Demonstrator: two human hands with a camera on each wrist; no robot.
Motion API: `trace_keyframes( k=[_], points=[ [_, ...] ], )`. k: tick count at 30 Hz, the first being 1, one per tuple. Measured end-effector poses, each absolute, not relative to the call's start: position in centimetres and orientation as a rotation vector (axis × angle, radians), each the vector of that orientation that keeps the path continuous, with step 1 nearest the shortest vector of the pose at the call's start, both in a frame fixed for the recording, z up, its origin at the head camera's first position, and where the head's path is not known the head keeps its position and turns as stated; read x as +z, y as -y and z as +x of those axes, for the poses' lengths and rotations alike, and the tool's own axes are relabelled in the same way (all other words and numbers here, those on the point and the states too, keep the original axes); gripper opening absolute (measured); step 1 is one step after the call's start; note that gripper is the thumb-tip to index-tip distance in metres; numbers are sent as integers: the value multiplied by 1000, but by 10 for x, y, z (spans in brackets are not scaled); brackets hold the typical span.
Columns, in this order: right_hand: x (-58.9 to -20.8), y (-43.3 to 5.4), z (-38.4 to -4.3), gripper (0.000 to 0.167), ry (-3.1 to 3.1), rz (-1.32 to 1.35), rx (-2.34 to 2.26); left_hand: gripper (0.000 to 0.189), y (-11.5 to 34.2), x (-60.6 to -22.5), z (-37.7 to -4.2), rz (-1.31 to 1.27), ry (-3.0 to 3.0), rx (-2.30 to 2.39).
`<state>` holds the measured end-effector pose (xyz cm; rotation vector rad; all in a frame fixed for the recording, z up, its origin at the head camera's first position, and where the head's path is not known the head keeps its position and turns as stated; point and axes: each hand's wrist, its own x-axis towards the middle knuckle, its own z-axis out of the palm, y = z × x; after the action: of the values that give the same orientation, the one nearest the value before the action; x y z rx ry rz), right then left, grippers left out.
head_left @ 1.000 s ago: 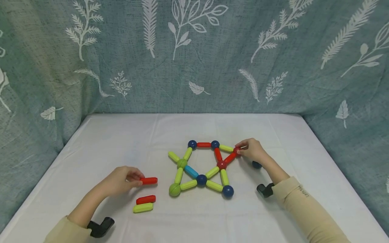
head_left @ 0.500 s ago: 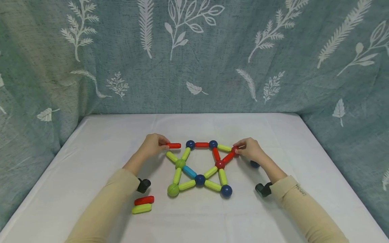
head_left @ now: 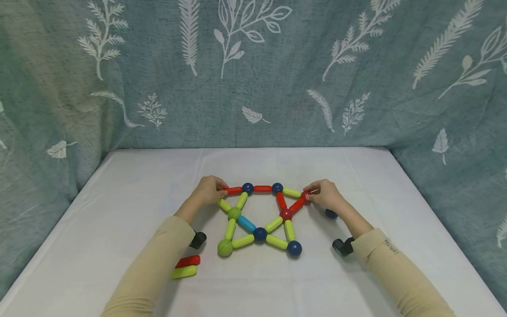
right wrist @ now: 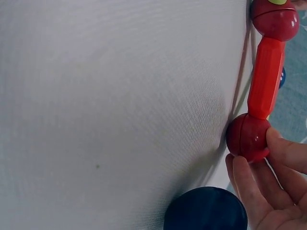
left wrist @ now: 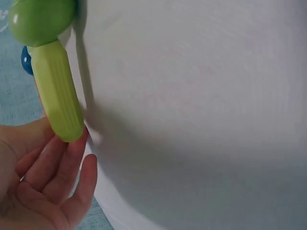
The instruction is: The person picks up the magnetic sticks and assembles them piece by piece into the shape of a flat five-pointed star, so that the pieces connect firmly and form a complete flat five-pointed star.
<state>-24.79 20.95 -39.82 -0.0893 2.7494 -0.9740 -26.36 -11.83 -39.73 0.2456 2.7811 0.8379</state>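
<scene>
My left hand (head_left: pixel 209 190) pinches the left end of a red rod (head_left: pixel 234 190), whose other end meets the back-left dark blue ball (head_left: pixel 247 189) of a frame of rods and balls. Just in front of those fingers, a yellow-green rod (left wrist: pixel 58 93) sticks out from a green ball (left wrist: pixel 41 19). At the frame's right corner my right hand (head_left: pixel 326 194) holds a red ball (right wrist: pixel 248 137) between thumb and fingers. From that ball a red rod (right wrist: pixel 266 76) runs to another red ball (right wrist: pixel 276 20). A blue rod (head_left: pixel 247 224) crosses the frame's middle.
A loose dark blue ball (head_left: pixel 331 213) lies beneath the right wrist. Beside the left forearm lie a loose red rod (head_left: pixel 188 261) and a yellow-green rod (head_left: pixel 184 272), partly covered by the sleeve. A patterned curtain (head_left: pixel 253 79) hangs behind the white table (head_left: pixel 277 290).
My left hand has carried the red rod from the front left up to the frame's back-left blue ball, where its end now meets it. The right hand stays at the red ball.
</scene>
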Motion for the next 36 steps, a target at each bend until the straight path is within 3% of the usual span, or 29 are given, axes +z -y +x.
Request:
trace_keyframes(
  k=[6, 9, 15, 19, 25, 36],
  points=[
    [-398, -211, -248, 24, -2744, -119, -976, 24, 115, -384, -245, 286, -2859, 717],
    [-397, -210, -248, 24, -2743, -154, -958, 19, 112, -375, -221, 346, -2870, 665],
    [-394, -208, -248, 23, -2743, -186, -902, 32, 107, -373, -170, 423, -2669, 614],
    [-393, -207, -247, 23, -2739, -172, -889, 31, 109, -380, -152, 426, -2649, 678],
    [-390, -205, -239, 20, -2726, -206, -874, 26, 121, -383, -157, 363, -2670, 740],
    [-391, -199, -191, 14, -2688, -262, -904, 22, 148, -378, -203, 232, -2783, 694]
  ],
)
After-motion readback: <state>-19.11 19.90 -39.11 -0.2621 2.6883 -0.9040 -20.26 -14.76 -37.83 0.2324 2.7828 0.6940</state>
